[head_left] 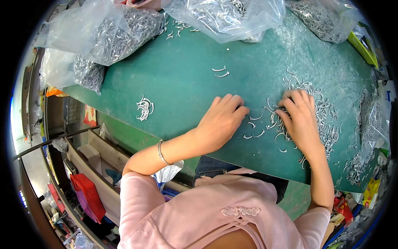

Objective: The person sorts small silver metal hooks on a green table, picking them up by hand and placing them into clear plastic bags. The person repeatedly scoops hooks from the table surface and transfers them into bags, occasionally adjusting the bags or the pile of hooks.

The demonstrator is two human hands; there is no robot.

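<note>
My left hand [222,122] rests low over the green table, with its fingers curled in and the thumb close to the index finger. Whatever those fingers may hold is hidden. To its right, my right hand [299,118] reaches into a spread pile of small curved silvery metal pieces [327,124]. Its fingers are bent but apart, touching the pile's left side. Several loose curved pieces [258,133] lie between the two hands. Farther off, two thin curved pieces [222,75] lie side by side. A small heap of such pieces [145,108] sits at the left.
Clear plastic bags of metal pieces stand along the far edge: one bag [124,35] at left, another [232,18] in the middle, a third [321,20] at right. Another bag [371,124] lies at the right edge. A red basket [88,197] is below left of the green table [178,74].
</note>
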